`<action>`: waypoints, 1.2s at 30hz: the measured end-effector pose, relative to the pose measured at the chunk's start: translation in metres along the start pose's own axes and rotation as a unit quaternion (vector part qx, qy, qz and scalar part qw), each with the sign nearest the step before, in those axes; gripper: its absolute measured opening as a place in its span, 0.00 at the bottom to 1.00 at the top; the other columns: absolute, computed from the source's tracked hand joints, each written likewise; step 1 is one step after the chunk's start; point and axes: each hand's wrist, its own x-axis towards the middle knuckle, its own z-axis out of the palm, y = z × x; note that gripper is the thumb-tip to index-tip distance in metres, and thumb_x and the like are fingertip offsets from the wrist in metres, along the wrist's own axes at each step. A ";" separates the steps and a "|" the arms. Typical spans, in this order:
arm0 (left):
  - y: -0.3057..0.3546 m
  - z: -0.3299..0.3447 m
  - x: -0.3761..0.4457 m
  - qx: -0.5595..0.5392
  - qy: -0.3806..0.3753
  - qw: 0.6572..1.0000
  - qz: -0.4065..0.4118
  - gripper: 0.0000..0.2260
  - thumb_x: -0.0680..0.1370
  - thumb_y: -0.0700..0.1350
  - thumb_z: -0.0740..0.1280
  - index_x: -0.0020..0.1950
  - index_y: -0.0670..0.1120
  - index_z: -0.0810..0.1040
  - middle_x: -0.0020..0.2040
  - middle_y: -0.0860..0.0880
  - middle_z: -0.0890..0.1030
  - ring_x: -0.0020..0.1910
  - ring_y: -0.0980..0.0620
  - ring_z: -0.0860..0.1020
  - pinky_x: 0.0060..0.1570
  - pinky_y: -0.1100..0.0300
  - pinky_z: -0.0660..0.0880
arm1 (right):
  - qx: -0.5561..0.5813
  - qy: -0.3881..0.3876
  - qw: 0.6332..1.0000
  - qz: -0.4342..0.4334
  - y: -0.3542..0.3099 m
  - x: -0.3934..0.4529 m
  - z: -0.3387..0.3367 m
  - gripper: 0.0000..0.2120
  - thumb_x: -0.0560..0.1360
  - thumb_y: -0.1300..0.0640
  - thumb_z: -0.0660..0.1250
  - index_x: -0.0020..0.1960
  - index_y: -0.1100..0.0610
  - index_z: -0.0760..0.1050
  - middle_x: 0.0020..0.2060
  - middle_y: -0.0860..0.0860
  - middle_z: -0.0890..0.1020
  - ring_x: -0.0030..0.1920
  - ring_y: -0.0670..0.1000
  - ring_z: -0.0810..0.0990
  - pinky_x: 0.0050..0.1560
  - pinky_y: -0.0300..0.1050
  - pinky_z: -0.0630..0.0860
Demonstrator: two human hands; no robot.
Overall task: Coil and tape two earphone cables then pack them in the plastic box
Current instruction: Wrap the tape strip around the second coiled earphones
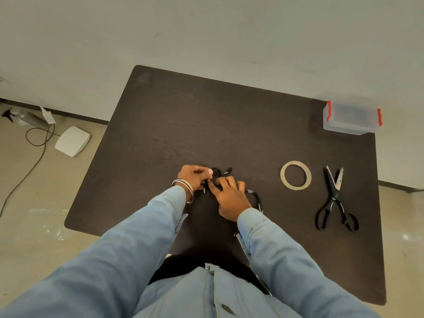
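Room: pale wall across the upper frame, beige floor at left with a white flat device (72,141) and a loose cord running from it.
Surface: dark table (206,125) fills the middle of the head view; its bare centre serves as the work spot.
Left hand: the left hand (195,176), bangles at the wrist, has fingers curled round a bundle of black earphone cable (218,172) just above centre, seemingly to keep the loops from springing apart.
Right hand: the right hand (230,197) lies against the same bundle, fingertips pinching the cable beside the left hand, likely winding or tidying a turn.
Second cable: another black earphone cable (257,198) lies on the table, touching the right hand's outer edge, apparently waiting its turn; whether it is coiled I cannot tell.
Tape: the tape roll (295,175) lies flat right of the hands, within easy reach for binding.
Scissors: black-handled scissors (336,198) rest beside the tape, blades parted, handy for cutting it.
Box: the clear plastic box (352,118) with red clips sits at the table's upper right corner, lid seemingly on, kept aside for packing.
Writing: no brand or label is legible anywhere.
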 end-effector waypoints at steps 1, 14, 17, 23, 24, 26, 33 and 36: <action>-0.001 0.001 0.001 0.029 0.010 0.999 0.011 0.07 0.73 0.43 0.72 0.50 0.45 0.83 0.47 0.44 0.84 0.48 0.47 0.81 0.49 0.51 0.80 | 0.006 -0.006 1.000 -0.007 0.001 0.001 -0.002 0.35 0.74 0.58 0.64 0.76 0.51 0.52 0.71 0.55 0.60 0.71 0.60 0.55 0.66 0.60 0.56; 0.029 -0.001 -0.018 -0.124 -0.047 0.989 0.064 0.10 0.74 0.31 0.66 0.56 0.34 0.79 0.33 0.48 0.84 0.27 0.55 0.76 0.35 0.64 0.78 | 0.735 0.240 0.607 0.183 0.053 -0.018 -0.054 0.12 0.72 0.63 0.71 0.54 0.54 0.76 0.44 0.49 0.83 0.47 0.50 0.83 0.40 0.43 0.76; 0.046 0.003 -0.029 -0.160 -0.071 0.981 0.089 0.11 0.74 0.30 0.66 0.57 0.32 0.77 0.33 0.46 0.84 0.27 0.55 0.76 0.34 0.65 0.77 | 0.756 0.251 0.574 0.187 0.051 -0.019 -0.065 0.11 0.73 0.61 0.71 0.55 0.58 0.75 0.43 0.53 0.83 0.40 0.48 0.81 0.37 0.40 0.76; 0.071 0.007 -0.046 -0.114 -0.134 0.970 0.170 0.08 0.73 0.30 0.68 0.51 0.36 0.81 0.37 0.45 0.85 0.32 0.52 0.77 0.37 0.64 0.78 | 0.739 0.292 0.585 0.161 0.048 -0.030 -0.085 0.01 0.74 0.58 0.70 0.45 0.56 0.80 0.38 0.51 0.83 0.37 0.47 0.79 0.35 0.39 0.73; 0.075 0.008 -0.049 -0.108 -0.138 0.968 0.180 0.08 0.73 0.30 0.68 0.50 0.37 0.81 0.36 0.45 0.85 0.32 0.53 0.78 0.37 0.64 0.78 | 0.725 0.306 0.596 0.159 0.047 -0.031 -0.087 0.01 0.74 0.58 0.70 0.44 0.54 0.80 0.37 0.50 0.83 0.37 0.47 0.78 0.33 0.39 0.72; 0.080 0.009 -0.054 -0.098 -0.141 0.966 0.191 0.08 0.73 0.30 0.68 0.50 0.37 0.81 0.36 0.46 0.85 0.31 0.54 0.80 0.37 0.65 0.79 | 0.702 0.336 0.611 0.146 0.047 -0.033 -0.091 0.02 0.73 0.56 0.71 0.42 0.52 0.81 0.35 0.49 0.81 0.37 0.47 0.75 0.34 0.40 0.71; 0.085 0.015 -0.068 -0.104 -0.165 0.959 0.205 0.08 0.73 0.30 0.68 0.49 0.38 0.81 0.38 0.46 0.85 0.36 0.52 0.83 0.38 0.63 0.79 | 0.581 0.393 0.708 0.079 0.041 -0.036 -0.092 0.03 0.74 0.55 0.70 0.45 0.52 0.82 0.42 0.50 0.83 0.45 0.51 0.80 0.48 0.44 0.76; 0.088 0.019 -0.072 -0.114 -0.159 0.959 0.207 0.09 0.72 0.29 0.68 0.52 0.35 0.80 0.37 0.46 0.85 0.37 0.52 0.83 0.38 0.63 0.79 | 0.527 0.415 0.739 0.061 0.039 -0.039 -0.086 0.03 0.75 0.55 0.69 0.46 0.50 0.82 0.43 0.49 0.81 0.47 0.52 0.77 0.47 0.39 0.73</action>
